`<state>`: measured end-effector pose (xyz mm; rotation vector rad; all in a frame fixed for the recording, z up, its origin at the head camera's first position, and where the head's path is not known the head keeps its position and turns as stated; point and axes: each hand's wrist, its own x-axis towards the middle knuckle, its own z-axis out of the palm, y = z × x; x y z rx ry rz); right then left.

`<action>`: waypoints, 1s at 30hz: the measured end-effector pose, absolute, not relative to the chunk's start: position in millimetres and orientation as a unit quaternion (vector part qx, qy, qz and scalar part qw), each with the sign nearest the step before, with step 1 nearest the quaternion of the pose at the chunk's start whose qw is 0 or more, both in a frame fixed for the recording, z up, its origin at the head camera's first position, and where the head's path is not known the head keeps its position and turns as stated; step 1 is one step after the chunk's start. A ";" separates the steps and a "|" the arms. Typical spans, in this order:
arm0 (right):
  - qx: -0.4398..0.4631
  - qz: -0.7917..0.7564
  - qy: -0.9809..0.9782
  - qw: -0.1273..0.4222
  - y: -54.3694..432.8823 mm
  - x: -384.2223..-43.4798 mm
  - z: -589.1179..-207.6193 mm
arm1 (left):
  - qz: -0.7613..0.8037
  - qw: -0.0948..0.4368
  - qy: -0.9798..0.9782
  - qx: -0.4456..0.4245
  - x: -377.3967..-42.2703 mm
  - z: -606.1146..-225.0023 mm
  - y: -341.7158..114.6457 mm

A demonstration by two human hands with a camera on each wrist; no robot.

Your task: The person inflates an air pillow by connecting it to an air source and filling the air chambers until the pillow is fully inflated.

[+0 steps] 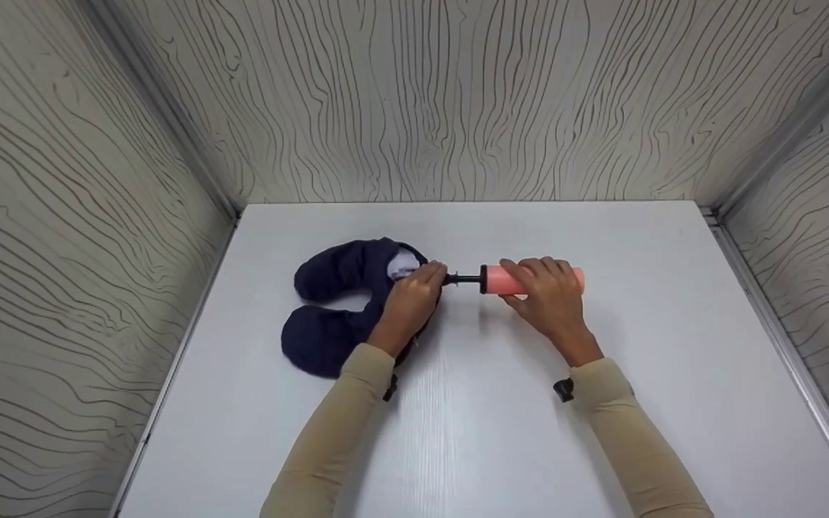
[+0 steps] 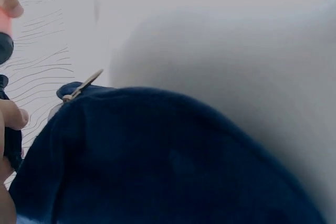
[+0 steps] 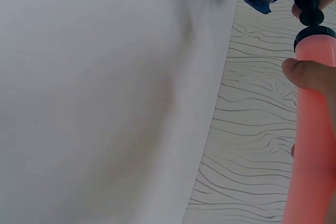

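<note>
A navy U-shaped neck pillow (image 1: 321, 338) lies on the left half of the table, its two arms pointing left. Whitish inner material (image 1: 401, 263) shows through an opening at its curved side. My left hand (image 1: 413, 298) lies over that edge and grips the black end piece (image 2: 13, 137) of a hand pump. Between the hands runs the pump's thin black rod (image 1: 468, 278). My right hand (image 1: 551, 298) wraps round the pump's pink barrel (image 3: 312, 145), thumb along its side. A zipper pull (image 2: 86, 86) stands up from the pillow's fabric.
The white table (image 1: 472, 446) ends at a wood-patterned back wall (image 1: 429, 101). Similar patterned panels stand at the left (image 1: 47, 237) and right, with grey metal strips along the table's sides. Black wrist devices (image 1: 563, 390) sit at both sleeves' cuffs.
</note>
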<state>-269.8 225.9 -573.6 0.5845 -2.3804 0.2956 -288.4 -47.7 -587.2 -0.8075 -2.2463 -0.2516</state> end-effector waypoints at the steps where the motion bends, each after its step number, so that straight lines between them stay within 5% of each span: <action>1: 0.223 0.115 -0.910 0.331 229.4 -269.6 -573.4 | -0.097 0.363 -0.872 -0.314 -288.4 -586.9 -48.5; 14: 0.188 0.151 -0.911 0.334 266.0 -266.5 -571.7 | -0.103 0.360 -0.875 -0.307 -288.0 -586.1 -57.4; 30: 0.211 0.113 -0.899 0.366 199.0 -265.1 -581.6 | -0.065 0.358 -0.878 -0.310 -275.2 -582.9 -34.7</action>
